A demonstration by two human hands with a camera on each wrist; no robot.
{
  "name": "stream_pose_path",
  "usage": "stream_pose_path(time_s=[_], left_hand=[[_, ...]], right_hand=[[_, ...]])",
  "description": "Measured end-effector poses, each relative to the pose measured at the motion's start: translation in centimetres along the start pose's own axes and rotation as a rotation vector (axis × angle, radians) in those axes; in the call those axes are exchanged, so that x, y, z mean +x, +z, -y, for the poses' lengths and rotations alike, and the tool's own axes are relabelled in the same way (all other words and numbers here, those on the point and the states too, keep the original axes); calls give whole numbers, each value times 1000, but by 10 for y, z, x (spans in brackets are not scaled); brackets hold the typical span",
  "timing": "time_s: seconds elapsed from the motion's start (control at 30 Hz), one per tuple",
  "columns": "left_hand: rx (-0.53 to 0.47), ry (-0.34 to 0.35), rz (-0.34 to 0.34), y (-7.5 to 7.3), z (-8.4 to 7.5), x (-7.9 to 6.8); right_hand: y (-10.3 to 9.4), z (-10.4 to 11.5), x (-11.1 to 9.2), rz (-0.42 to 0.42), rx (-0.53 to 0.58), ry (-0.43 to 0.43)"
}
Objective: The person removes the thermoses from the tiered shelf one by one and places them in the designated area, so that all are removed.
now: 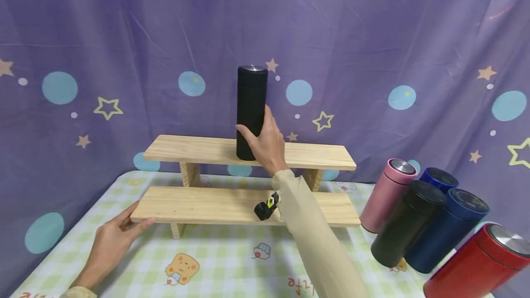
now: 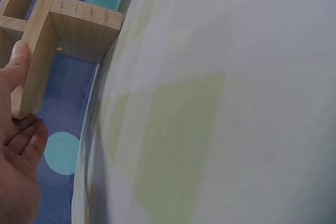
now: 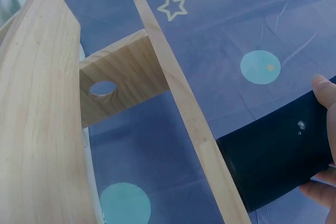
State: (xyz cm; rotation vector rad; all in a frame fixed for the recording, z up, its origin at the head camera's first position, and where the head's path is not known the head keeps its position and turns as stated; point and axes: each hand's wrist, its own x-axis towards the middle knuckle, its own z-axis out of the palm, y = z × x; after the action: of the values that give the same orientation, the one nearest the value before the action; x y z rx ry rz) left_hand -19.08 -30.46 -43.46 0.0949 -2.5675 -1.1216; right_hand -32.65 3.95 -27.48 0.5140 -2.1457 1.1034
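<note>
Black bottle (image 1: 251, 95): one, tall, silvery lid top; upright at the centre of the head view, base meeting the upper board (image 1: 186, 148).
Right hand (image 1: 270, 146): centre of the head view; grips the black bottle round its lower half, thumb on the left side, fingers on the right.
Left hand (image 1: 111, 242): lower left; holds the left end of the lower board (image 1: 198, 203) between thumb and fingers.
Wooden stand (image 1: 191, 176): two tiers, pale grain; mid-frame, the upper board behind the lower; a round hole in one support, seen by the right wrist view.
Bottle group, right of frame: pink bottle (image 1: 385, 197), blue bottle (image 1: 440, 176) at the back, partly hidden; dark green bottle (image 1: 407, 224) and navy bottle (image 1: 447, 231) side by side before it.
Red bottle (image 1: 476, 261): lower right corner, silvery lid top, cut by the frame edge.
Surface (image 1: 225, 266): green-and-white checked cover, cartoon prints, lower frame.
Backdrop (image 1: 165, 22): purple cloth, stars and blue discs, upper frame.
Sleeves: pale beige, both arms.
</note>
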Motion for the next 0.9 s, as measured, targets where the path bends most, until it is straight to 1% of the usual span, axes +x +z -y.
stream_pose_path(time_s=[0.07, 0.23, 0.33, 0.43, 0.53, 0.67, 0.8, 0.9], left_hand=[[0, 13, -13, 1, 0, 0], [5, 9, -7, 1, 0, 1], [7, -14, 7, 0, 0, 1], [8, -36, 19, -1, 0, 0], [16, -29, 10, -1, 0, 0], [17, -4, -6, -2, 0, -1], [3, -4, -4, -2, 0, -1], [-1, -2, 1, -2, 0, -1]], right_hand=[[0, -1, -1, 12, 0, 15], [-2, -6, -7, 65, -27, 73], [-3, -9, -13, 94, -39, 82], [-6, -11, -18, 107, -40, 78], [-10, -12, -23, 103, -22, 79], [-18, -13, -32, 81, 31, 84], [-27, -15, -44, 36, 86, 54], [-37, -18, -55, -11, 116, 13]])
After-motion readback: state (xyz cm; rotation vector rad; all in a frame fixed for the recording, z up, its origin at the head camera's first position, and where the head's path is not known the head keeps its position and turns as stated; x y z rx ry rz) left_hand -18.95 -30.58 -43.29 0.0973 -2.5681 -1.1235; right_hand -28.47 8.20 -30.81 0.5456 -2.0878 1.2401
